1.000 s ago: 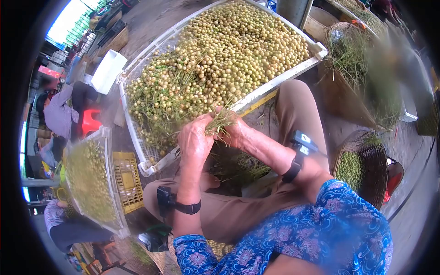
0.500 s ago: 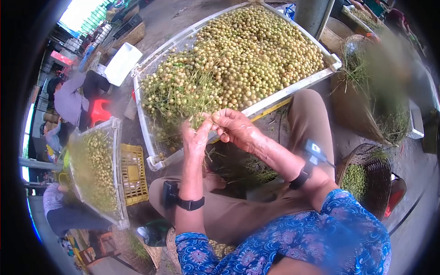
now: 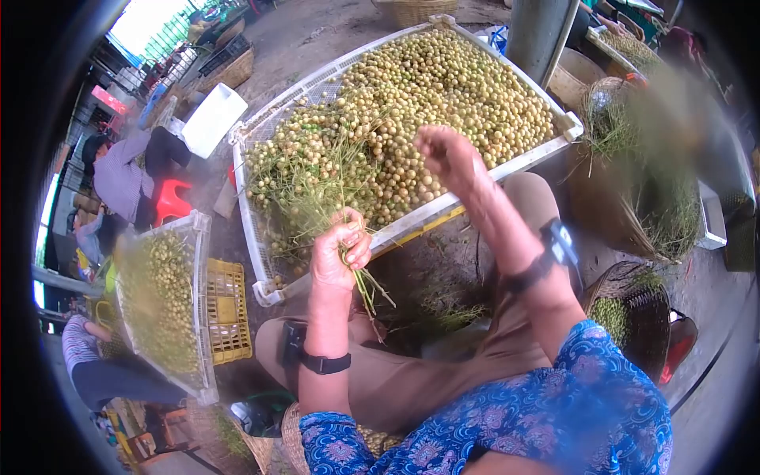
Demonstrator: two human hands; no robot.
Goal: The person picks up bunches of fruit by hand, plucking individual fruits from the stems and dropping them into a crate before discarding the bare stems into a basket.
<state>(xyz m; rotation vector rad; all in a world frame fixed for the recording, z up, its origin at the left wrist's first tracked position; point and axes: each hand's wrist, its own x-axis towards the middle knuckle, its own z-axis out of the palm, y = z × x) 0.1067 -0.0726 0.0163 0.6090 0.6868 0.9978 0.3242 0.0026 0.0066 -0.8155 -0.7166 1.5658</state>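
Note:
My left hand (image 3: 340,249) is closed round a bundle of thin green fruit stems (image 3: 366,289) at the near left side of a white mesh tray (image 3: 380,237). The cut ends hang below the fist, and the leafy upper part leans over the tray. My right hand (image 3: 450,154) is lifted above the heap of small round yellow-green fruits (image 3: 475,79), apart from my left hand. Its fingers are curled and slightly blurred, and anything inside them is hidden. More stems with fruits (image 3: 309,170) lie at the tray's left end.
A second fruit tray (image 3: 162,301) stands on a yellow crate (image 3: 228,309) at left. On the right are a wicker basket (image 3: 633,317) of green fruits and a large basket (image 3: 625,182) of stems. A metal post (image 3: 538,39) rises behind the tray. A co-worker (image 3: 123,170) sits at far left.
My right hand has moved away from my left, up and over the fruit heap. My left hand keeps hold of the stems, which now show plainly below the fist.

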